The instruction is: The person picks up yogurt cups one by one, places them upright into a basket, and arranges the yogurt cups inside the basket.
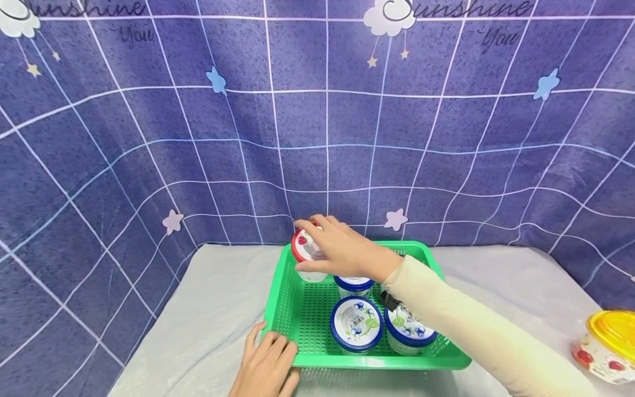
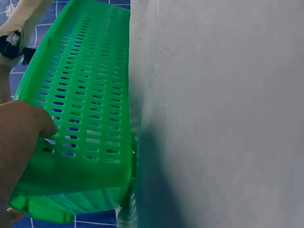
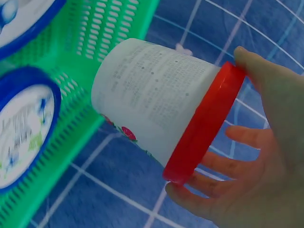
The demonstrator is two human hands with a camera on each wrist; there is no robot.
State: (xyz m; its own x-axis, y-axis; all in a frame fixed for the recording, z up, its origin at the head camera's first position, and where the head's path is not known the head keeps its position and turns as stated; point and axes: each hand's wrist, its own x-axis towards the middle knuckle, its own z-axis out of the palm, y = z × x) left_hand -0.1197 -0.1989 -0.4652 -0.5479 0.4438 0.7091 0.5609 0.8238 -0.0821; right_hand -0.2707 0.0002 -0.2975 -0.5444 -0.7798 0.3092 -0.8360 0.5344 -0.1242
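Observation:
My right hand (image 1: 344, 251) holds a white tub with a red lid (image 1: 303, 248) by the lid, over the back left corner of the green basket (image 1: 367, 361). In the right wrist view the tub (image 3: 147, 99) is tilted; thumb and fingers pinch the lid's rim, and small red fruit are printed on its side. Blue-lidded tubs (image 1: 357, 325) stand inside the basket, partly covered by my right forearm. At the basket's front left corner, my left hand (image 1: 268, 361) grips the rim, its thumb pressed on the perforated outer wall in the left wrist view.
A yellow-lidded tub (image 1: 612, 339) with red fruit on its side stands at the far right on the pale cloth (image 1: 501, 286). Behind the table hangs a blue-purple curtain (image 1: 297, 121) with grid lines and stars. A black device (image 1: 390, 301) sits at my right wrist.

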